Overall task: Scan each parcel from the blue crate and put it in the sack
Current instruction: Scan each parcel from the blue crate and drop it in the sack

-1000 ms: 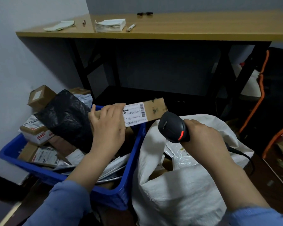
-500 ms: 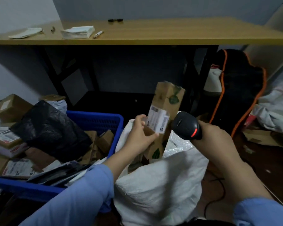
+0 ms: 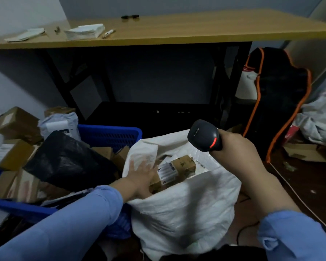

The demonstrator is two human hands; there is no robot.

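Reaching the left hand (image 3: pixel 141 172) into the open mouth of the white sack (image 3: pixel 186 208) at lower centre, fingers straight and spread, blurred fingertips right at the label end of a brown cardboard parcel (image 3: pixel 179 166) lying label-up inside the sack. Gripping a black barcode scanner (image 3: pixel 203 135) in the right hand (image 3: pixel 239 155), right of centre, just above the sack's far rim, red light glowing on the grip. Sitting immediately left of the sack, a blue crate (image 3: pixel 109 135) heaped with boxes (image 3: pixel 13 153) and a black plastic-wrapped parcel (image 3: pixel 64 161). Spanning the top of the frame, a wooden tabletop (image 3: pixel 177 29) bearing papers (image 3: pixel 85 32) at upper left.
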